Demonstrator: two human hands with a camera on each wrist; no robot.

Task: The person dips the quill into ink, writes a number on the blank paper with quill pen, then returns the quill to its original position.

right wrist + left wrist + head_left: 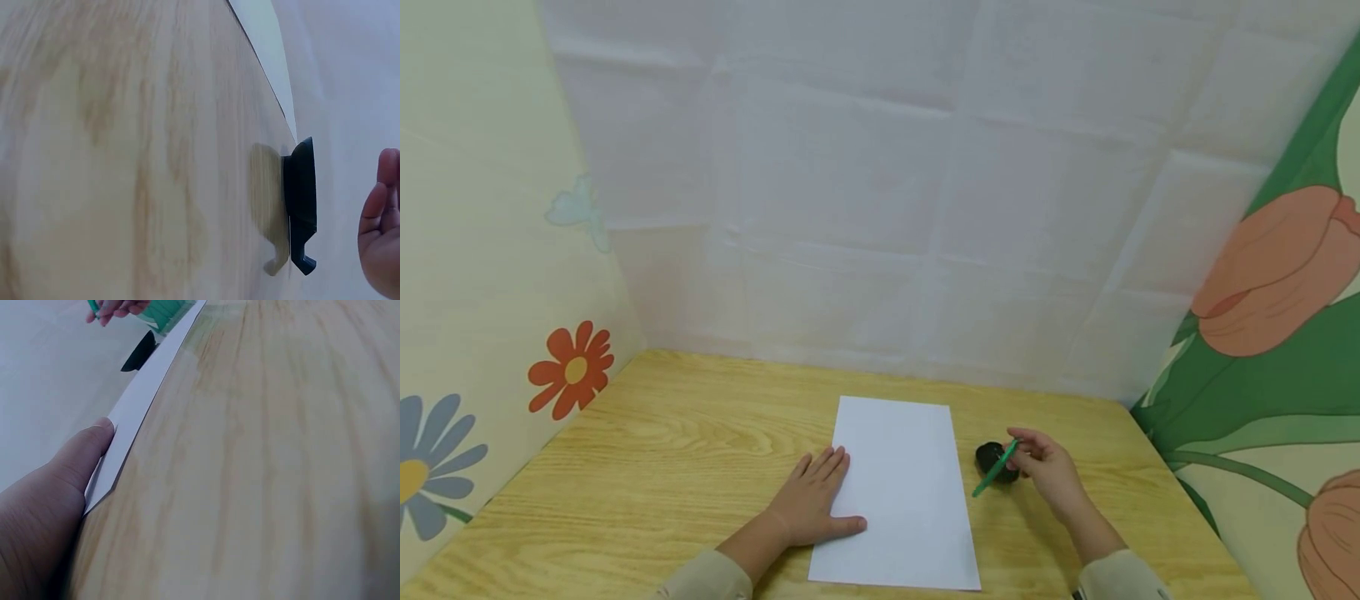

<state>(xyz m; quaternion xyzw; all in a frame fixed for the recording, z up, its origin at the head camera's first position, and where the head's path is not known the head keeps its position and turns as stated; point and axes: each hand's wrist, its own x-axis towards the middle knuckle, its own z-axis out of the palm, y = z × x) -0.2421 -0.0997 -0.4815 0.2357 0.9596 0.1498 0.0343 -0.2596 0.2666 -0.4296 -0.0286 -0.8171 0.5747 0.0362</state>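
White paper (901,492) lies flat on the wooden desk (662,450) in front of me. My left hand (816,500) rests on the sheet's left edge, fingers straight and spread, thumb pressing the paper down. My right hand (1048,471), just right of the sheet, pinches a green pen (995,470) that slants down toward the paper's right edge. Beneath that hand, a small black round object (994,461) sits on the desk, close beside the paper. Pale panels with painted flowers surround the desk.
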